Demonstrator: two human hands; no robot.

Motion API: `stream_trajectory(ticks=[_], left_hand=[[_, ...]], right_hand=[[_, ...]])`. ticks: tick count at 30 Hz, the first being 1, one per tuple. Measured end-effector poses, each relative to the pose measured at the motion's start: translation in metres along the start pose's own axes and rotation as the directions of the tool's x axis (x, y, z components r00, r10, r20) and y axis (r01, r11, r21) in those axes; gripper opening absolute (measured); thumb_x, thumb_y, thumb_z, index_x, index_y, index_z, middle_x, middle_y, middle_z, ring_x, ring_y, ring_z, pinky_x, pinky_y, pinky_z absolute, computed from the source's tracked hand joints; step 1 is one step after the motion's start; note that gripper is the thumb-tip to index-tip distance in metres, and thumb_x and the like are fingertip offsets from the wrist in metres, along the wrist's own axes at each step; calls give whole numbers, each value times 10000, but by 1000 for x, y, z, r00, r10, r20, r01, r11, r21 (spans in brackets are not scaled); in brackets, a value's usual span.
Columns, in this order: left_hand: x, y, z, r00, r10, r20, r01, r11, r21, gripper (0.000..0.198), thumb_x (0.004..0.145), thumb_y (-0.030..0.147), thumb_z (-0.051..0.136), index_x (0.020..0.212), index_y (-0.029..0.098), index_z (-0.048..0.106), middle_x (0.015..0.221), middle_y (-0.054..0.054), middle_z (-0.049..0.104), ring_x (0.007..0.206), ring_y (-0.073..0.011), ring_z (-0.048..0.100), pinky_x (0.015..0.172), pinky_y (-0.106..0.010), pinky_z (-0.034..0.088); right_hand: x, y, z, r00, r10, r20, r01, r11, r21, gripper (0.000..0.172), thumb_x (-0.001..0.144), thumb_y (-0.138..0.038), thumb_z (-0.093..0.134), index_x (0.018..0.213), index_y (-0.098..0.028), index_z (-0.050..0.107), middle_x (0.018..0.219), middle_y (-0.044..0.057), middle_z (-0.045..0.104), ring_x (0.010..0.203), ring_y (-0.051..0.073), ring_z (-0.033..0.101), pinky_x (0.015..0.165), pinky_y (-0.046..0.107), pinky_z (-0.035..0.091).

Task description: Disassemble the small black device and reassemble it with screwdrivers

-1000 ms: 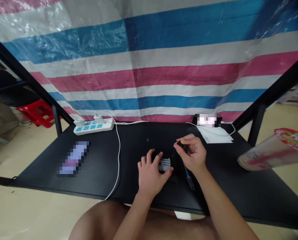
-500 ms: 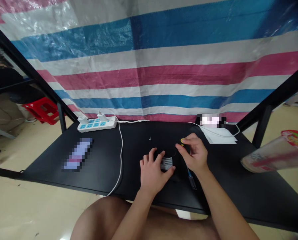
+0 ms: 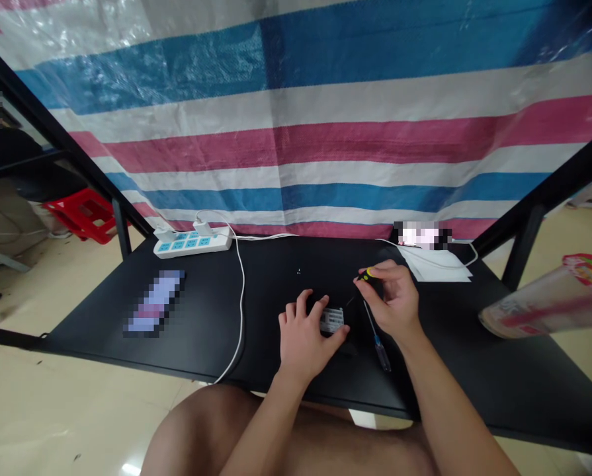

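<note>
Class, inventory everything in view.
Table: 1, black, centre
Labelled part: 1, silvery, centre
Tool: 1, black/yellow, centre
Screwdriver: 1, blue, near tool
Specks: few, whitish, centre
Phone: 1, bluish, left
Power strip: 1, white, back left
Plugs: 2, white, on strip
Cables: several, white, table
Device: 1, blurred, back right
Papers: some, white, back right
Cup: 1, translucent, right
Frame: 1, black, sides
Sheet: 1, blue/white/pink, behind
Stool: 1, red, left
Person: 1, dark clothes, left
Left hand: 1, bare, at part
Right hand: 1, bare, on tool
Legs: unclear, bare, bottom

Blue, white and raspberry stripes across that tarpaulin; black tabletop, white power strip with blue sockets, red plastic stool, black-and-yellow screwdriver handle.
</note>
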State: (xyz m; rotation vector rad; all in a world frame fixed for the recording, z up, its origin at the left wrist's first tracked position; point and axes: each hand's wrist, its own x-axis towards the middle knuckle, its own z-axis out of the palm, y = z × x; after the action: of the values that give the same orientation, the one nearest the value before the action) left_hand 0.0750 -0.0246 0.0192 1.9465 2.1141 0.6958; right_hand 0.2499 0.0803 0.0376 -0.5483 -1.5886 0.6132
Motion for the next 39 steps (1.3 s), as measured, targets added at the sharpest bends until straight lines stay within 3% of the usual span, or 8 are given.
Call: stream_trajectory(ticks=[5,11,15,21,28,31,35,39], left_hand=[[0,1,0,1000,-4,10,4,1000,-4,648,898,676,699,1470,383,615,1621,-40,475,1290,-347,536,1015,-526,459],[1,2,0,1000,-12,7,12,1000,13,651,896,679,701,1470,387,609,1618,-28,475,1289,-336,536,1023,-514,457],[1,4,-2,1000,-20,18,20,1000,11,662,884,700,700,1465,396,607,1622,-19,471,1289,-336,533,1025,-511,459],[0,3,-2,1000,-21,13,21,1000,-5,683,858,695,726,1458,390,612,1612,-14,482,1285,-336,528,1017,-513,455],[0,1,0,1000,-12,7,12,1000,-20,680,864,714,703,1458,396,611,1612,-6,483,1274,-333,530,1009,-513,454],[0,1,0,1000,-12,1,12,1000,-28,679,860,722,702,1452,401,612,1609,-1,486,1265,-330,537,1009,-518,456],[0,1,-2,1000,-17,10,18,999,-37,682,860,720,704,1449,388,618,1609,-14,490,1269,-331,538,1019,-520,456],[0,0,-1,1000,-11,0,11,998,-54,685,869,728,684,1462,392,610,1617,-7,482,1279,-336,528,1025,-529,459]], right_hand=[[2,1,-1,998,-61,-7,61,998,-18,334,856,-117,816,1088,-268,629,910,5,616,837,173,660,722,329,542],[0,-10,0,997,30,73,-42,984,171,170,1044,-204,579,1195,-259,633,1286,105,714,1107,249,758,969,487,600],[-1,-10,3,997,37,69,-47,989,141,207,989,-135,663,1156,-255,646,1165,65,749,952,192,777,866,397,633],[1,-6,7,997,-64,-35,64,998,-8,292,844,-83,816,1022,-244,650,952,11,679,924,177,741,790,323,609],[3,-5,5,993,-107,-44,104,992,-67,322,816,-102,838,989,-243,605,893,-6,632,831,164,702,731,317,578],[1,-8,4,997,-83,-9,83,996,-21,199,912,-189,754,1044,-244,617,966,31,670,863,185,712,767,360,592],[-5,-18,7,997,-13,80,10,999,45,152,1000,-182,626,1138,-241,611,1250,104,711,1035,228,764,941,464,604],[-9,-28,8,996,60,71,-58,998,-21,201,968,-120,671,1125,-232,615,1213,103,741,1072,231,776,942,421,622]])
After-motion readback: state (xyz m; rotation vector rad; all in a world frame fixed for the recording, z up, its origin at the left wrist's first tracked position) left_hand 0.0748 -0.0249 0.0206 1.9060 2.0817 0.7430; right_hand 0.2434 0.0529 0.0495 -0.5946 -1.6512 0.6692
